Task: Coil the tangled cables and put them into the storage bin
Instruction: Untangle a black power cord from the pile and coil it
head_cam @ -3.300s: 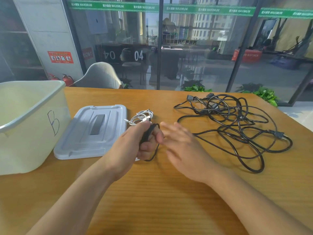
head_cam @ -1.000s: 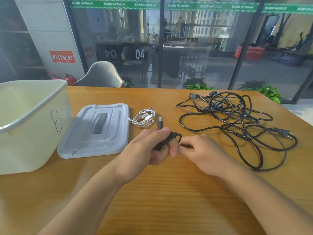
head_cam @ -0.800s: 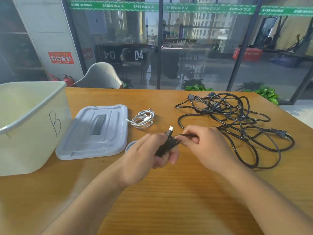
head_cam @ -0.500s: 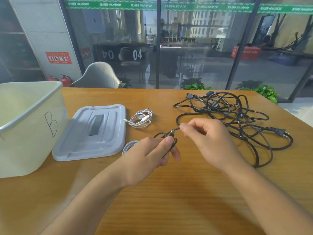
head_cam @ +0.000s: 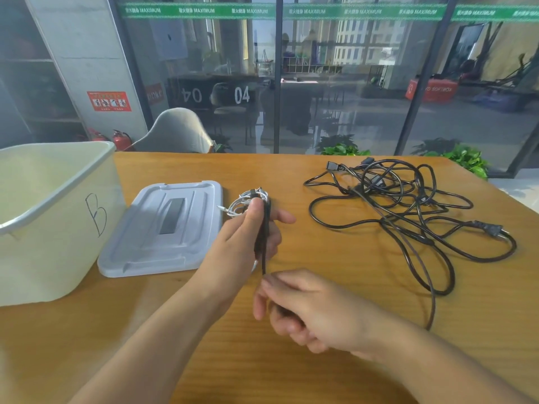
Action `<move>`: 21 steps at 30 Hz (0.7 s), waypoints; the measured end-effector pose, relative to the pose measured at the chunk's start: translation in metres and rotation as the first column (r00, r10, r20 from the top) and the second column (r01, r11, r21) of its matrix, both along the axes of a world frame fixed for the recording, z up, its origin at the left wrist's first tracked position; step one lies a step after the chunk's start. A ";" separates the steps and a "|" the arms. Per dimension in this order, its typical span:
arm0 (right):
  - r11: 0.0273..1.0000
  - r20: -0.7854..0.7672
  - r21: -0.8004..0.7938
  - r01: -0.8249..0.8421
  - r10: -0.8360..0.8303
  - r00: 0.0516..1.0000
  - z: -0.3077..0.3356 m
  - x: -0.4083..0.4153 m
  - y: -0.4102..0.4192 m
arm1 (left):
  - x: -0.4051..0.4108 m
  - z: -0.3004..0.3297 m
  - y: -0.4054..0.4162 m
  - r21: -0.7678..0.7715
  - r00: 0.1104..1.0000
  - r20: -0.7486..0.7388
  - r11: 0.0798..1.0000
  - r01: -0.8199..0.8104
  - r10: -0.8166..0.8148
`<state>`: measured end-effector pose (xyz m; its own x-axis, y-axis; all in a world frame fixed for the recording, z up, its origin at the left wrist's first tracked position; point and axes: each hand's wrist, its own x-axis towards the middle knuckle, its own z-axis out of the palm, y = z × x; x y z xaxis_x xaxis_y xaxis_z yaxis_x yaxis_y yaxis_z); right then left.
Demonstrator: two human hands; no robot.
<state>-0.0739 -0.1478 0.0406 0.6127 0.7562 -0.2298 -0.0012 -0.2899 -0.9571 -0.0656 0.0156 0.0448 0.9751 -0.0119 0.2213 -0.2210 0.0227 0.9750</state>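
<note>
My left hand (head_cam: 245, 243) grips a small bundle of thin black cable (head_cam: 264, 228), held upright between thumb and fingers. One end of that cable runs down to my right hand (head_cam: 303, 307), which pinches it just below the bundle. A coiled white cable (head_cam: 243, 204) lies on the table behind my left hand. A large tangle of black power cables (head_cam: 408, 211) spreads over the right half of the table, with a plug (head_cam: 493, 228) at its right side. The cream storage bin (head_cam: 58, 211), marked "B", stands open at the left.
The bin's grey lid (head_cam: 166, 225) lies flat between the bin and my left hand. The wooden table (head_cam: 335, 287) ends at a glass wall behind; a chair (head_cam: 175, 132) stands beyond the far edge, and green plants (head_cam: 466, 158) at the right.
My right hand has dropped from beside the left hand's fingertips to below it, drawing the cable end downward. My left hand has turned the bundle upright and moved up toward the white cable.
</note>
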 end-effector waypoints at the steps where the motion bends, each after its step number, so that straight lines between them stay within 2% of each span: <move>1: 1.000 0.034 -0.026 0.008 -0.007 0.999 -0.004 0.002 0.002 | -0.002 0.000 -0.001 -0.016 0.999 0.003 0.999 0.050 -0.050; 4: 0.996 0.174 -0.077 0.045 -0.031 0.984 -0.011 0.010 0.002 | -0.007 0.003 -0.003 -0.055 0.975 -0.022 0.974 0.221 -0.222; 6: 0.988 0.361 -0.144 0.060 -0.004 0.933 -0.013 0.017 -0.001 | -0.009 0.006 -0.003 -0.058 0.951 -0.047 0.951 0.304 -0.307; 8: 0.979 0.503 -0.188 0.079 0.027 0.864 -0.014 0.024 -0.005 | -0.010 0.007 -0.002 -0.058 0.937 -0.063 0.938 0.341 -0.344; 11: 0.963 0.595 -0.213 0.165 -0.005 0.804 -0.013 0.036 -0.016 | -0.011 0.009 0.001 -0.032 0.935 -0.056 0.937 0.348 -0.350; 14: 0.903 0.714 -0.279 0.327 -0.033 0.700 -0.008 0.052 -0.033 | -0.013 0.012 0.006 0.081 0.933 -0.067 0.930 0.359 -0.354; 16: 0.845 0.786 -0.280 0.455 -0.070 0.614 -0.001 0.060 -0.048 | -0.014 0.012 0.007 0.185 0.911 -0.102 0.892 0.412 -0.400; 18: 0.801 0.845 -0.217 0.558 -0.132 0.518 0.006 0.063 -0.057 | -0.016 0.010 0.003 0.308 0.899 -0.138 0.845 0.438 -0.416; 21: 0.785 0.900 -0.035 0.619 -0.244 0.360 0.011 0.058 -0.056 | -0.015 0.004 -0.005 0.475 0.931 -0.143 0.803 0.361 -0.335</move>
<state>-0.0161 -0.2035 0.0512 0.8491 0.3132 0.4254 0.4884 -0.7725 -0.4059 -0.0811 0.0105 0.0488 0.8942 -0.4451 0.0476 -0.2410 -0.3890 0.8892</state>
